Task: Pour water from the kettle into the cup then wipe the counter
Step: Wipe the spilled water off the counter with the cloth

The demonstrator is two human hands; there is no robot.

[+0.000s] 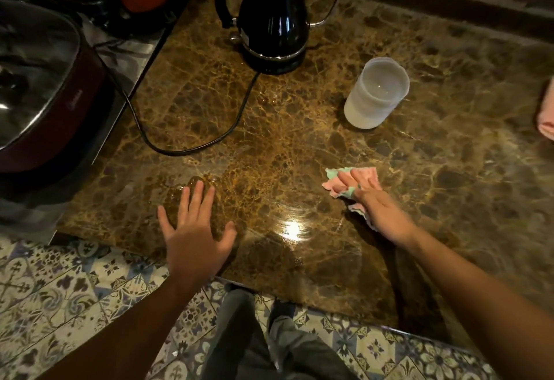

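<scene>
A black gooseneck kettle (271, 17) stands on its base at the back of the brown marble counter (269, 128). A frosted white cup (376, 92) sits to its right, upright, with water in it. My right hand (374, 203) presses a pink and green cloth (350, 183) flat on the counter, in front of the cup. My left hand (196, 230) lies flat on the counter near the front edge, fingers spread, holding nothing. A small puddle of water (195, 185) glistens at its fingertips.
The kettle's black cord (192, 147) loops across the counter's left part. A dark red cooker with a glass lid (39, 86) sits on the stove at left. Another pink cloth (547, 113) lies at the right edge. Patterned floor tiles (75, 289) lie below.
</scene>
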